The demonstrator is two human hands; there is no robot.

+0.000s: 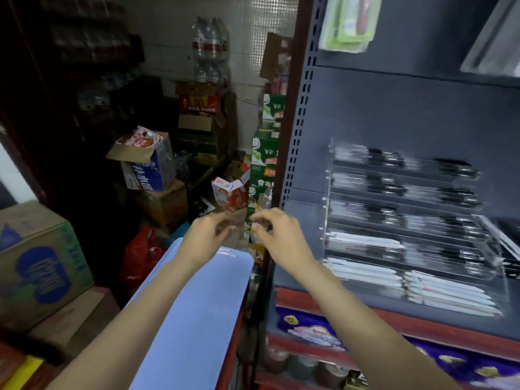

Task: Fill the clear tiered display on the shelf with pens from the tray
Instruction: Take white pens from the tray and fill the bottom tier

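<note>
The clear tiered display (329, 175) stands on the grey shelf (380, 116) at the right, its tiers holding several black pens above and white pens (439, 294) below. A light blue tray (197, 313) lies below my forearms, and its visible surface shows no pens. My left hand (206, 235) and my right hand (277, 228) hover side by side above the tray's far end, to the left of the display. Both hands have loosely curled fingers and I see nothing in them. The picture is blurred.
Cardboard boxes (42, 263) stack at the left, with more cartons and bottled water (209, 40) at the back. A red shelf edge (394, 316) runs under the display, with packaged goods (315, 333) below. Green packs (349, 21) hang above.
</note>
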